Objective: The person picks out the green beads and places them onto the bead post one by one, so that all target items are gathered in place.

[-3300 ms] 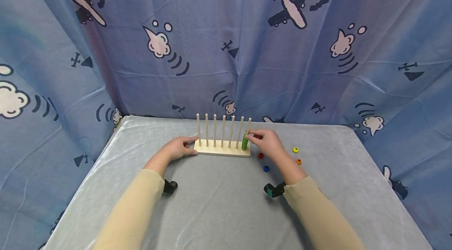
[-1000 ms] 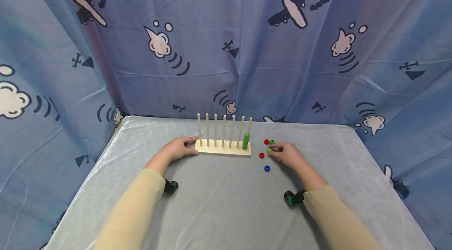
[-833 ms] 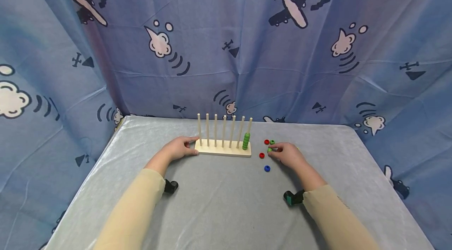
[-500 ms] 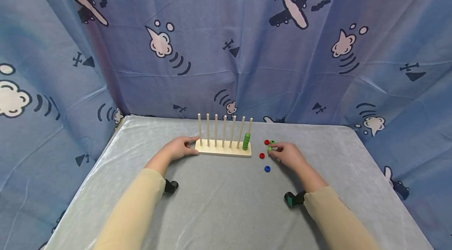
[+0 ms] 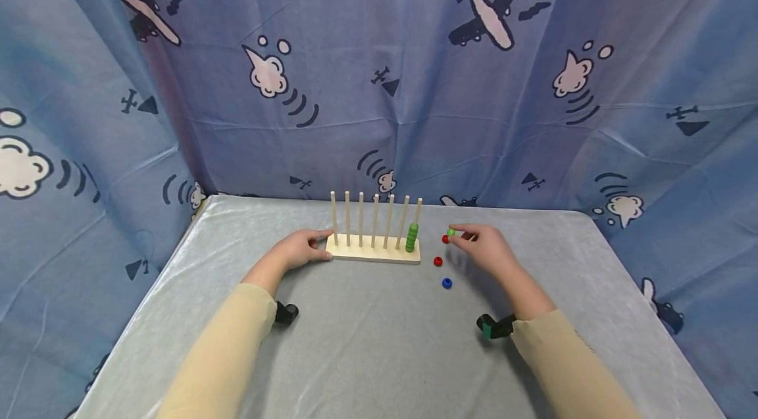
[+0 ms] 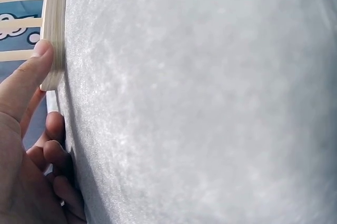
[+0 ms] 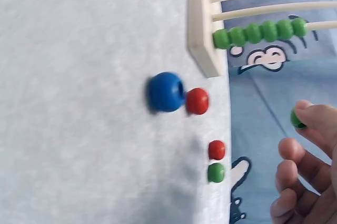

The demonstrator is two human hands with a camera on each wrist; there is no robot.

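A wooden peg rack [image 5: 373, 250] with several upright pegs stands towards the back of the table. Its left end is gripped by my left hand [image 5: 296, 249]; in the left wrist view the thumb [image 6: 32, 71] presses the front of the base. Green beads [image 5: 411, 238] are stacked on the rightmost peg. To the right of the rack, my right hand [image 5: 487, 249] pinches a green bead [image 7: 297, 119] between thumb and forefinger, raised off the table. The other fingers of this hand curl loosely beneath.
On the table between rack and right hand lie two red beads [image 5: 438, 261] and a blue bead [image 5: 447, 283]. Another green bead [image 7: 216, 172] sits beside the farther red one in the right wrist view. A blue airplane-print curtain [image 5: 331, 77] hangs behind the grey-covered table [image 5: 367, 353].
My right hand left the rightmost peg, moved right to the loose beads, picked up a green bead and has now raised it slightly. The left hand has stayed on the rack.
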